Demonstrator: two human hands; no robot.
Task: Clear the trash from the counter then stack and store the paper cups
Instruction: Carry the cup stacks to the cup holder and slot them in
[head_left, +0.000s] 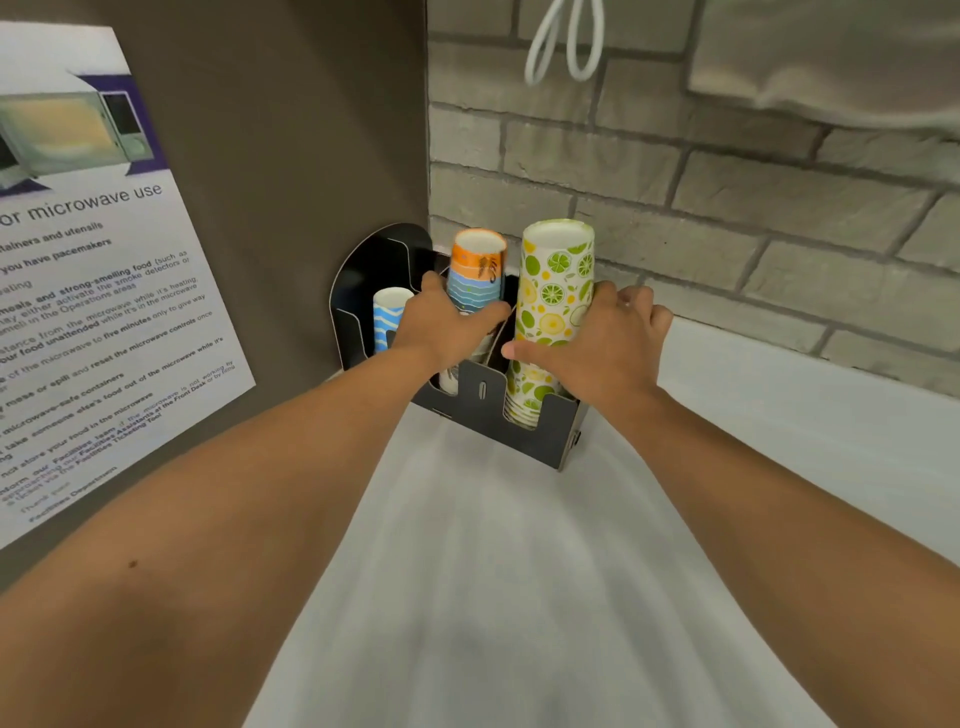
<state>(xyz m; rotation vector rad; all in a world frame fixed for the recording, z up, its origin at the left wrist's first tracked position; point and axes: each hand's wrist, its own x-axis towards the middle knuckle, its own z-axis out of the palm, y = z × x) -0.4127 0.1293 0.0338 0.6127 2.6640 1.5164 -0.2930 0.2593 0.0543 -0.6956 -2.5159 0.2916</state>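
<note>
White tabletop (519, 597) meets a grey brick wall (727, 208) at the corner where we store the cups. Our right hand (602, 348) wraps the tall stack of lime-print cups (556, 291) at its middle, thumb across the front, fingers curled behind, seating it in the right-hand slot of the black cup holder (483, 410). Our left hand (447, 327) closes around the lower part of the orange-and-blue cup stack (475, 270) in the middle slot. Both forearms reach straight in from the lower corners of the frame, wrists level, palms turned toward each other. To finish the step well, we judge, each stack should be pressed straight down and kept upright until it bottoms out, with the holder kept from sliding. A shorter blue wavy-print stack (389, 314) stands in the left slot, just beside our left hand. A microwave-use notice (93, 291) fills the left of the frame; white cord loops (566, 47) hang at the top. No trash shows on the tabletop.
</note>
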